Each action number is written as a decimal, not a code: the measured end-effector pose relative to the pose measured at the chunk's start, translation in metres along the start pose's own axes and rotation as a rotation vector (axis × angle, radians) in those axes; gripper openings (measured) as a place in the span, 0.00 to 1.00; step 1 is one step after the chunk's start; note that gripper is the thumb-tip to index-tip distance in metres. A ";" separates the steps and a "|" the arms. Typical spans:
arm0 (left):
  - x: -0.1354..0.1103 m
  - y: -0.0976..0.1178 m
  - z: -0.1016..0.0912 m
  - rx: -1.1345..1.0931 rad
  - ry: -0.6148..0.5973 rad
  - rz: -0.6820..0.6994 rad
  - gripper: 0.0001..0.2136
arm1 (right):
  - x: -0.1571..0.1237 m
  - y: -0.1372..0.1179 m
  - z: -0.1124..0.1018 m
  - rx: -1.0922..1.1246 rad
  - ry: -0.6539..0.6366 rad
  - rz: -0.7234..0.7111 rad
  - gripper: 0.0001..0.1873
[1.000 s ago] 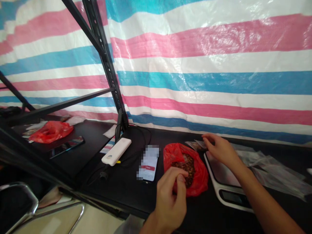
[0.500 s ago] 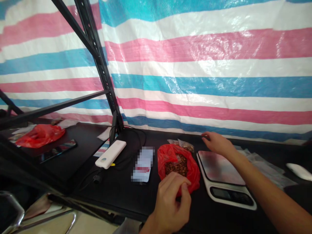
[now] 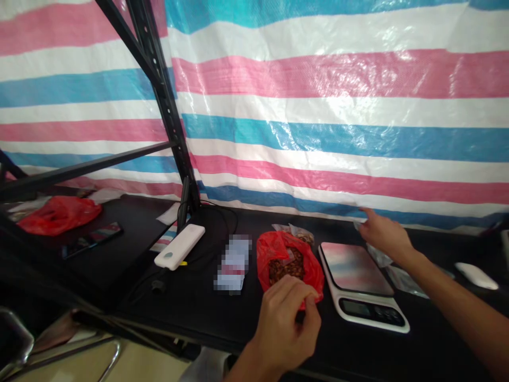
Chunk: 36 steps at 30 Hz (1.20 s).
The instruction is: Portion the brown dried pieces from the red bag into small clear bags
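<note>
My left hand (image 3: 288, 323) is closed in a pinch, thumb against fingertips, in front of an open red plastic bag (image 3: 268, 257). Whatever lies in the pinch, if anything, is hidden. Brown beans or nuts (image 3: 284, 265) fill the bag, partly covered by my hand. Beyond the kitchen scale (image 3: 356, 268), my right hand (image 3: 384, 233) reaches toward the back of the table with its index finger stretched out. Clear plastic bags (image 3: 409, 281) lie around and under my right forearm, and a bit of clear plastic shows beside the fingertips. The scale's steel plate bears nothing.
Small filled clear bags (image 3: 300, 233) sit behind the red bag. To the left are a blurred-out phone-like object (image 3: 234, 262), a white power bank (image 3: 181, 246) and cables. A white mouse-shaped object (image 3: 477, 276) lies far right. A black metal post (image 3: 169, 111) stands before the striped sheet (image 3: 318, 116).
My right hand has moved right, away from the small filled bags and past the scale's back corner, uncovering the scale plate. My left hand has shifted slightly right, still pinched.
</note>
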<state>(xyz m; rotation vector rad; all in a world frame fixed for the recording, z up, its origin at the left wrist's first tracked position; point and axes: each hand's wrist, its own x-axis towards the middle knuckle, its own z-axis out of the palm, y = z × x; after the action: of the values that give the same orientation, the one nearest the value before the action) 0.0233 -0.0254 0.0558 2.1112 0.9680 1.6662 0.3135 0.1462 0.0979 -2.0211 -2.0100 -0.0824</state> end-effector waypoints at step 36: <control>-0.066 -0.004 0.004 0.300 -0.045 -0.626 0.01 | -0.077 -0.152 0.014 -0.163 -0.069 -0.851 0.10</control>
<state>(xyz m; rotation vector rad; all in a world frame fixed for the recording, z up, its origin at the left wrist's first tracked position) 0.0183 -0.0652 0.0030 1.7183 1.7274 1.2061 0.1588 0.0729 0.0904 -1.1057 -2.8315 -0.3585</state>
